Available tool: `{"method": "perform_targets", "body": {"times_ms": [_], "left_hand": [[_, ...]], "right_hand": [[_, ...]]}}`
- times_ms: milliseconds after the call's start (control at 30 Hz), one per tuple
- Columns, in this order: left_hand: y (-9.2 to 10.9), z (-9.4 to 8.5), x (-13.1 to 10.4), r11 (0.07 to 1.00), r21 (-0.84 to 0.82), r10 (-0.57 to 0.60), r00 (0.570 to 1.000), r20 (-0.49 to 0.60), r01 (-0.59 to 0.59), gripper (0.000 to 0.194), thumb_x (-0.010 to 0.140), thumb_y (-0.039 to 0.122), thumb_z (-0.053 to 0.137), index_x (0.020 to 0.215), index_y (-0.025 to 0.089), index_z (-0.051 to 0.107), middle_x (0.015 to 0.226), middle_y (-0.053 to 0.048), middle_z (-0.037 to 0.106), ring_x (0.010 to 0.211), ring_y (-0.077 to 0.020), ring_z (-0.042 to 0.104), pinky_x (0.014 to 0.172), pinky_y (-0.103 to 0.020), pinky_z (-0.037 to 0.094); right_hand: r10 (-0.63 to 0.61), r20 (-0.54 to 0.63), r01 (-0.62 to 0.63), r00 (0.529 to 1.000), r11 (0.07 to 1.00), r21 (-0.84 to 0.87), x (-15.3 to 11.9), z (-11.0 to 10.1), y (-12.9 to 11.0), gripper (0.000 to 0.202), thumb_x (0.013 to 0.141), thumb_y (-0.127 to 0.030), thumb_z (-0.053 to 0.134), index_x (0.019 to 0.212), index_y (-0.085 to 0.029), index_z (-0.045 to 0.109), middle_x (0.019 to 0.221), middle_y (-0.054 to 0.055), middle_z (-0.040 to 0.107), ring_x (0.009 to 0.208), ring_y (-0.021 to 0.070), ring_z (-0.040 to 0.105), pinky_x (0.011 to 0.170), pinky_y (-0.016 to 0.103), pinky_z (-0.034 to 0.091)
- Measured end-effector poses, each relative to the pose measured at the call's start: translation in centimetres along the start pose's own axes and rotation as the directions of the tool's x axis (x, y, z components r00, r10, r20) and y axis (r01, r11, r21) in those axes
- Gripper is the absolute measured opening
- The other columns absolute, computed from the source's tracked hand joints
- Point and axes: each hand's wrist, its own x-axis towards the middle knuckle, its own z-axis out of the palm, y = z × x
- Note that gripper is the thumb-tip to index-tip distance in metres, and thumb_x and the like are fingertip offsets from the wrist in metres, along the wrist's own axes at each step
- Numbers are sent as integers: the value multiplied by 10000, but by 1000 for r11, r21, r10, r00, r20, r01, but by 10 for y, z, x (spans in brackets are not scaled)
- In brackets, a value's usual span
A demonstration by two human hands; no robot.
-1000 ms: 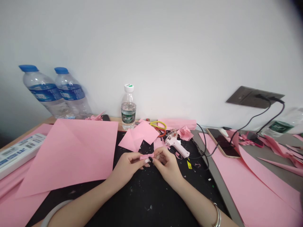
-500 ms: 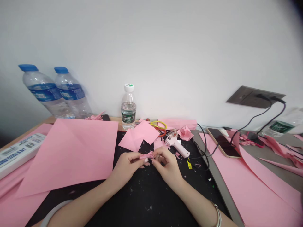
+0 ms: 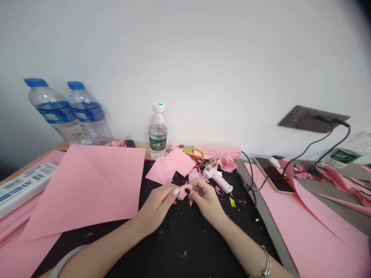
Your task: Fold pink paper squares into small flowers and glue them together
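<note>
I am pinching a small folded pink paper [image 3: 184,191] between both hands, just below the centre of the frame, over the black mat [image 3: 181,239]. My left hand [image 3: 153,206] is gripping its left end, the white-nailed thumb lying on top and the fingers curling out of sight beneath. My right hand [image 3: 208,200] is nipping the right end, its dark-nailed thumb pressing on the near face. Whether the piece is touching the mat, I cannot tell.

By my judgement I am handling something nearly weightless: dry, not slippery, stiff along its creases but soft enough to be crushing or tearing under a hard squeeze. The sound places for holding are the layered ends, where my thumbs are sitting; the thin points and open edges are calling for a lighter touch.

Just beyond my fingers, near the middle of the frame, flat pink pieces [image 3: 166,166] are lying, with a yellow loop handle [image 3: 197,149] showing behind them. A pale pink glue gun [image 3: 219,181] is resting to the right of my right hand, and a folded pink flower [image 3: 227,163] is sitting just above it. At centre left a large pink sheet [image 3: 95,185] is spreading out, while a small water bottle [image 3: 158,135] is standing upright by the wall.
</note>
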Motion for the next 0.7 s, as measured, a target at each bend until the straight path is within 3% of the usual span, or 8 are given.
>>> {"method": "perform_targets", "body": {"times_ms": [233,533,700], "left_hand": [[-3,-1,1,1000,-16,-10,1000,12,10,318,938,303,342,803,168,597,799,-27,599,766,-162,586,690,-244,477],[-1,1,1,983,182,-2,1000,-22,6,220,886,252,445,704,173,541,677,24,494,610,-121,452,527,-214,334],[-1,2,-1,979,199,31,999,10,-33,213,879,227,425,686,178,502,692,22,467,628,-122,467,547,-210,367]], "right_hand": [[24,50,-30,998,991,131,1,0,0,188,785,-338,632,789,-167,554,659,-19,525,549,103,492,515,238,431],[64,64,-71,996,990,119,1,2,1,184,770,-334,643,792,-165,574,647,-20,565,550,101,518,528,233,435],[111,73,-117,991,991,72,-2,5,3,178,747,-324,657,769,-166,578,591,-40,569,507,92,518,526,228,429]]}}
